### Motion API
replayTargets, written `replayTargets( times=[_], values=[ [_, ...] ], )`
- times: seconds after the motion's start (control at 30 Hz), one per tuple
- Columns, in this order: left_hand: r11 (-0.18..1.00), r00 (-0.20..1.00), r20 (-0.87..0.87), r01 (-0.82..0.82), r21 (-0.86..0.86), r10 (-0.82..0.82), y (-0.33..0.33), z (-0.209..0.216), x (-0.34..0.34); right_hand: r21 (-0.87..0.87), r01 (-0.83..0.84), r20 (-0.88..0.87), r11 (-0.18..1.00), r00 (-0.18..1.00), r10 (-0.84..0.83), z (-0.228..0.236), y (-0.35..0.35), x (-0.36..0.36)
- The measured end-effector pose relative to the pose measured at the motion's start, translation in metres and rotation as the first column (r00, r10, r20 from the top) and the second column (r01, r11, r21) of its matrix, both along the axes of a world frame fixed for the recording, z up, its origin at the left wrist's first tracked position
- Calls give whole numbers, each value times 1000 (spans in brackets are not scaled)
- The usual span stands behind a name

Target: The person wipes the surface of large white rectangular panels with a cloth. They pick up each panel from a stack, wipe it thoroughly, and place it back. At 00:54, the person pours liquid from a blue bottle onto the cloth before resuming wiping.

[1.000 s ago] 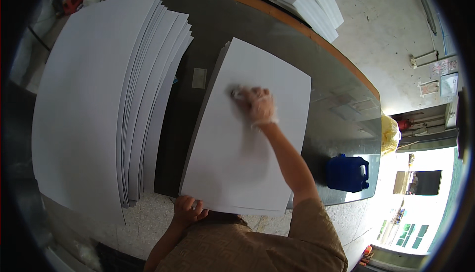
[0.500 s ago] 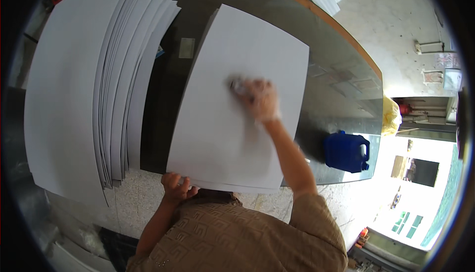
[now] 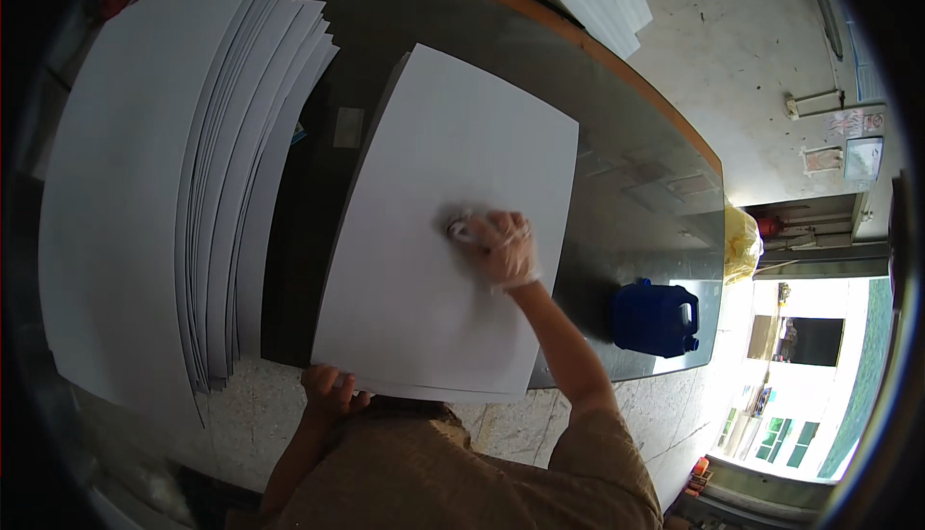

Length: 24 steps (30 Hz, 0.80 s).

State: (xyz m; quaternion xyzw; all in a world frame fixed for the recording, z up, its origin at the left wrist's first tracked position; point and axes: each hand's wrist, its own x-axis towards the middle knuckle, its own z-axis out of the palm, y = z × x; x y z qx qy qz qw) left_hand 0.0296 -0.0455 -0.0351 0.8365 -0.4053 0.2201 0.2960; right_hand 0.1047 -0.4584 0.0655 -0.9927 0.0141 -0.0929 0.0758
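A stack of large white sheets [image 3: 434, 318] lies on the dark tabletop in front of me. My right hand [image 3: 503, 249], in a thin clear glove, is closed round a small crumpled wad [image 3: 461, 227], whitish with dark patches. It presses the wad to the middle of the top sheet; motion blurs it, so its material is unclear. At the near left corner of the stack, my left hand [image 3: 333, 391] curls its fingers over the edge and grips the sheets. The thumb is hidden.
A tall pile of larger white sheets [image 3: 116, 212] fans out at the left, overhanging the table's near edge. On the dark table [image 3: 626, 212] a blue jerrycan [image 3: 655, 320] stands at the right. Beyond the table's end is a yellow bag [image 3: 740, 243]; more white sheets [image 3: 602, 0] lie past the far edge.
My right hand has moved the wad a little toward me across the top sheet. The left hand keeps its place at the corner. The whole view has shifted slightly.
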Motion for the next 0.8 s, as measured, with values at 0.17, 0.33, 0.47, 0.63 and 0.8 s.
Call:
replayTargets(
  times=[0.17, 0.33, 0.47, 0.63, 0.8],
  values=[
    [999, 999, 12, -44, 3, 44, 1, 3, -7, -132, 369, 44, 920, 930, -366, 7, -147, 191],
    [996, 998, 16, -62, 66, 61, 8, 5, -8, -155, 399, 119, 904, 916, -383, -3, -157, 205],
    [999, 999, 37, -32, 36, 31, 3, 2, 0, -97, 214, 85, 972, 975, -206, -14, -98, 80],
    [999, 997, 65, -33, -30, 35, -1, -10, 3, -11, -39, -168, 999, 985, 37, 23, 58, -173],
    [1000, 998, 65, -6, -8, 7, -3, -10, 8, 83, -22, -84, 996, 996, 29, 30, 78, -219]
  ],
)
